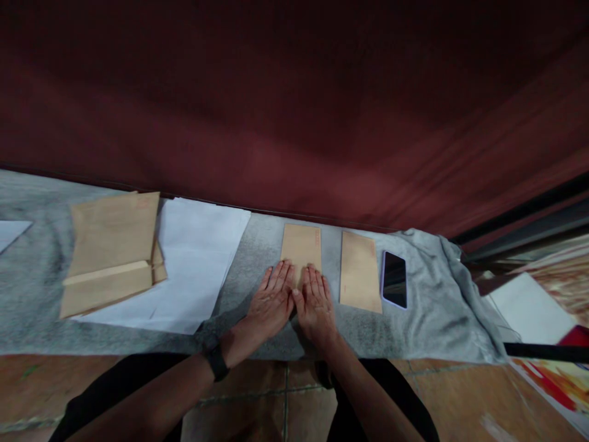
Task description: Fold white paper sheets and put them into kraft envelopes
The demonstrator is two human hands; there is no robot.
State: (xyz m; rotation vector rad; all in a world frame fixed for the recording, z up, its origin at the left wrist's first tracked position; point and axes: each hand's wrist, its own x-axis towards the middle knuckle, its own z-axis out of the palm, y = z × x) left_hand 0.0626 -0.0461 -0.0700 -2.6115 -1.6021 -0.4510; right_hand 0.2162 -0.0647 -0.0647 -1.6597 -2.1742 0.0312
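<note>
A small brown envelope (pixel 301 240) with red print at its upper right corner lies on the grey cloth in front of me. Over its lower part my left hand (pixel 273 296) lies flat, fingers together and stretched forward. My right hand (pixel 316 304) rests flat beside it on the same envelope, the thumbs almost meeting. The near end of the envelope is hidden under both hands. A second brown envelope (pixel 360 270) lies to the right, apart from my hands.
A phone (pixel 394 279) lies right of the second envelope. At left, several larger brown envelopes (pixel 113 236) overlap white paper sheets (pixel 202 245). The grey cloth (pixel 442 301) covers the narrow surface, with a dark red upright panel (pixel 276 153) along its far edge.
</note>
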